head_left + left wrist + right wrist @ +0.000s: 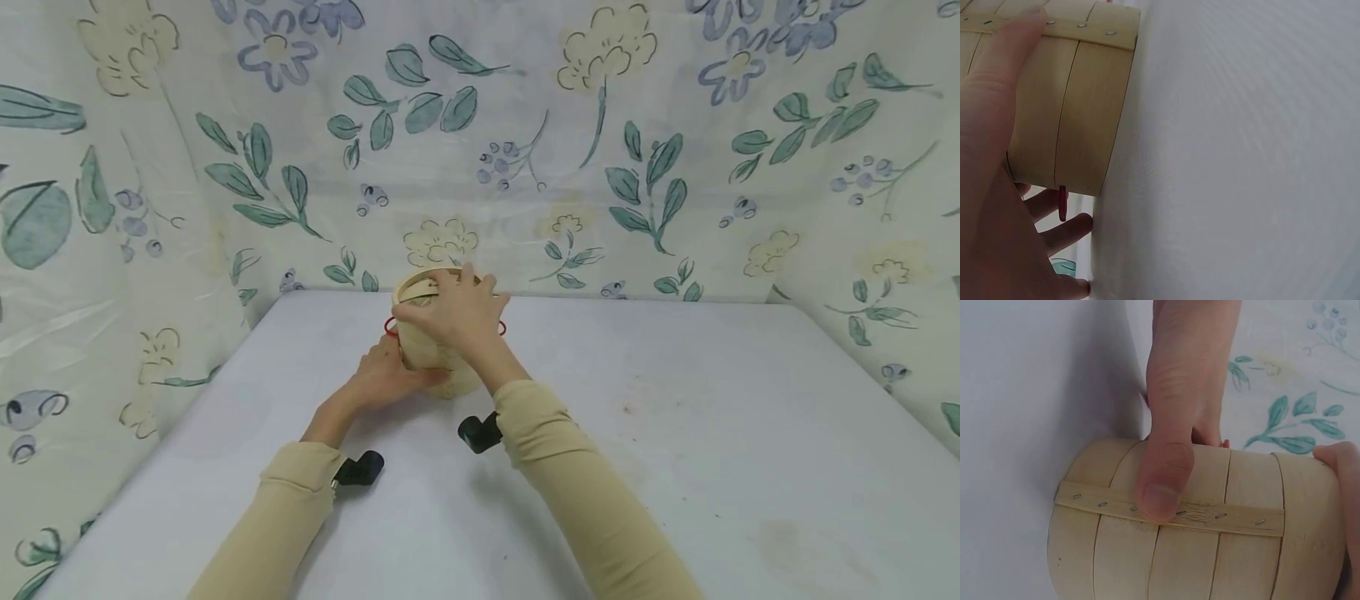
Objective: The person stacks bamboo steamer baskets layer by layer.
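Right now your right hand (453, 312) is clamped over the top of the bamboo basket (431, 350), thumb pressed on its stapled cross strip (1172, 512), while your left hand (386, 375) cups the lower near side, fingers (1063, 231) curled round the wall. The basket stands on the bench (675, 433) near the back edge, close to the floral curtain (525, 150).

What could go wrong, as I judge it: the wall is thin bent slats, so a hard squeeze from your thumb could flex or crack the strip or pull a staple. The bench looks smooth, so if your left hand loosens while the right pushes, the basket could skid toward the curtain or tip. The red loop (389, 327) at the side could snag a finger.

Count: one basket, two hands on it, red loop ends showing on both sides (I cannot tell whether they are one piece), two black wrist mounts (480, 433), one bench.
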A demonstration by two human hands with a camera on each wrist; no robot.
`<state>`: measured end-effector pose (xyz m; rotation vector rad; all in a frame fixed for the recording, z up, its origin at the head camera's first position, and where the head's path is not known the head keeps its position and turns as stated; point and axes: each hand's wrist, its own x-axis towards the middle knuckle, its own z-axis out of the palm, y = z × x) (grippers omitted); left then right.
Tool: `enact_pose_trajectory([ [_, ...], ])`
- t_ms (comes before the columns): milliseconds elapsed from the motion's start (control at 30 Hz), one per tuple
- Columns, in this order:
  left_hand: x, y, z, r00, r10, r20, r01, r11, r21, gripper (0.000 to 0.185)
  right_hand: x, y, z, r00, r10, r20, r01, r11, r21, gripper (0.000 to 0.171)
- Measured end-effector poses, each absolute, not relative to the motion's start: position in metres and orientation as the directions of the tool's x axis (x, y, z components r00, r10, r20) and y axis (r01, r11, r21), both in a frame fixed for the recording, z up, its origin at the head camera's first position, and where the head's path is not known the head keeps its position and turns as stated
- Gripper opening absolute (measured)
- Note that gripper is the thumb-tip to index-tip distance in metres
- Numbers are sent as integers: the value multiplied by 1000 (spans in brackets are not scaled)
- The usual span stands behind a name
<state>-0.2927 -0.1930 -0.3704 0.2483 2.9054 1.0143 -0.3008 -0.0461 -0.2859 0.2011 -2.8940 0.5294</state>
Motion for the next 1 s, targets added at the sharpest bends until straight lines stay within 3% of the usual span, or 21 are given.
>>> enact_pose_trajectory([
  [300, -296, -193, -368, -985, 171, 4, 140, 796, 589, 108, -303, -45, -287, -965, -105, 241, -185, 922, -340, 78],
  [567, -296, -194, -371, -981, 196, -11, 149, 782, 606, 110, -303, -40, -295, -931, -100, 352, -241, 890, -386, 75],
  [1000, -296, -191, -371, -980, 194, 37, 171, 742, 648, 93, -294, -11, -299, -903, -115, 414, -311, 840, -444, 75],
])
